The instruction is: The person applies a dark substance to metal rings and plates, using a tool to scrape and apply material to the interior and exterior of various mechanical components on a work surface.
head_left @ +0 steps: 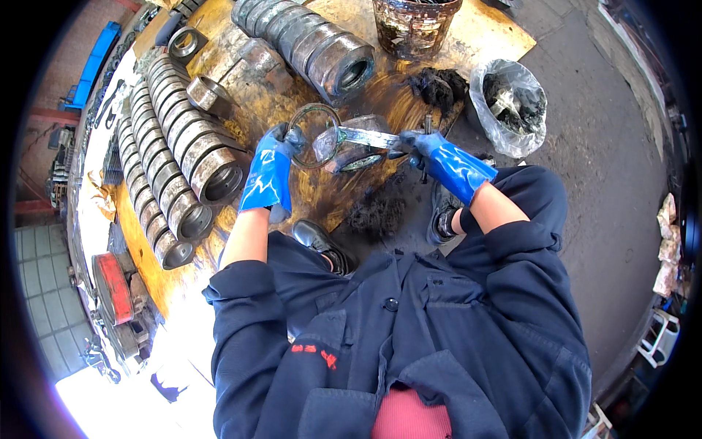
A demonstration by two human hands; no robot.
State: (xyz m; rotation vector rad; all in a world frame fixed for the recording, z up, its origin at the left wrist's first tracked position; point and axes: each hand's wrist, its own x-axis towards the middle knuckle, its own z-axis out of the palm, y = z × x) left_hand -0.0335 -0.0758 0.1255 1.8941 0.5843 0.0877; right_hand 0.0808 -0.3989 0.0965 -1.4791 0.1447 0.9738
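In a blue rubber glove, my left hand (272,167) is closed on the near left side of a thin metal ring (314,105), held upright above the dirty board. My right hand (446,159), gloved the same way, grips a flat, shiny strip-like tool (371,137) whose far end reaches the ring's right side. A dark rod (428,124) sticks up and down past the right fingers; whether it is part of that tool I cannot tell. Just beyond the hands, a thick greasy metal ring (358,158) lies on the board, partly covered by the tool.
Long rows of metal rings (212,164) lie on the left, with a larger stack (314,47) farther off. A grimy bucket (417,29) stands at the back. Right of centre are black rags (439,88) and a clear plastic bag (537,121) holding dark waste. My shoes (318,238) flank black residue.
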